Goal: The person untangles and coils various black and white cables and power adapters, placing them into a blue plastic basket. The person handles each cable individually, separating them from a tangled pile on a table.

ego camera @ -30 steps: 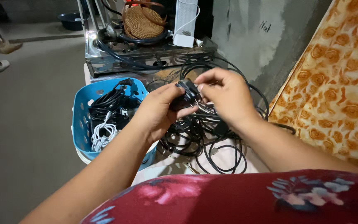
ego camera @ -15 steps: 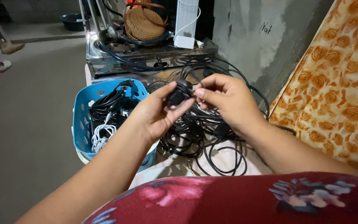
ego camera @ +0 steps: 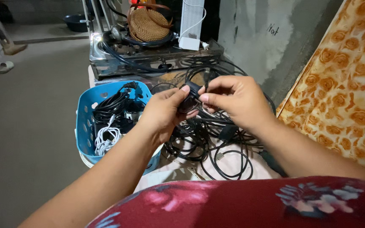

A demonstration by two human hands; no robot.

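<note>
My left hand [ego camera: 162, 113] and my right hand [ego camera: 234, 100] meet above a tangle of black cables [ego camera: 210, 137] on a low surface. Between their fingertips they pinch a small black coiled cable bundle [ego camera: 189, 100]. My left thumb and fingers wrap its left side, while my right thumb and forefinger grip its right end, where a short black plug sticks up. Cable strands hang from the bundle down into the tangle.
A blue perforated basket [ego camera: 83, 122] holding black and white cables stands at the left. Behind it a metal stove [ego camera: 157, 55] carries a woven basket [ego camera: 145, 23] and a white box. An orange flowered mattress [ego camera: 343, 84] leans at the right. Sandals lie on the floor far left.
Both hands turned the bundle between them and shifted slightly up and right. The left fingers closed more tightly around it; the plug now points upward by my right fingers.
</note>
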